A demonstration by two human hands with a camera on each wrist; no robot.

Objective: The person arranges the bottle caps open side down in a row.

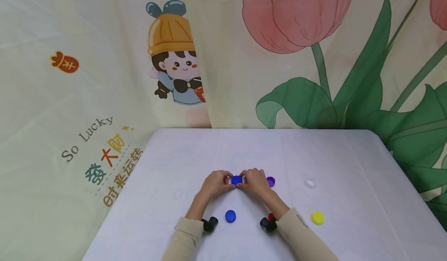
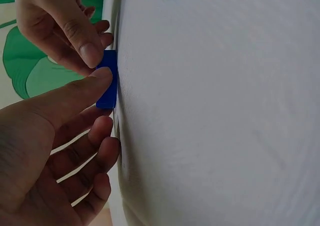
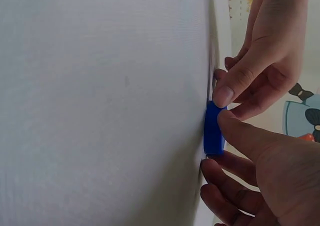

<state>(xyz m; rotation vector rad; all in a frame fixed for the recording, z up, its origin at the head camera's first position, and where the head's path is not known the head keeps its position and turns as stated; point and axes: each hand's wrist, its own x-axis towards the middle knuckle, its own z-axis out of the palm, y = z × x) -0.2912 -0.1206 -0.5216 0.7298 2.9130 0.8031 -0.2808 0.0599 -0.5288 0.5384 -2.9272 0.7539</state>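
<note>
A blue round cap (image 1: 236,181) sits on the white tabletop in front of the person, between both hands. The left hand (image 1: 216,182) pinches its left side with thumb and index finger. From the other side, the right hand (image 1: 256,183) pinches the same cap, thumb nearest the person. Seen edge-on in the left wrist view, the blue cap (image 2: 106,98) shows a smooth, short side wall, partly covered by a thumb. The right wrist view also has the blue cap (image 3: 213,133) on the cloth surface, with the remaining fingers of both hands loosely bent.
Another blue cap (image 1: 230,216) lies nearer the person, between the forearms. A purple cap (image 1: 271,181) is just right of the right hand. Partly behind the right wrist is a red cap (image 1: 270,216). Farther right lie a clear-white ring (image 1: 310,183) and a yellow cap (image 1: 317,218).
</note>
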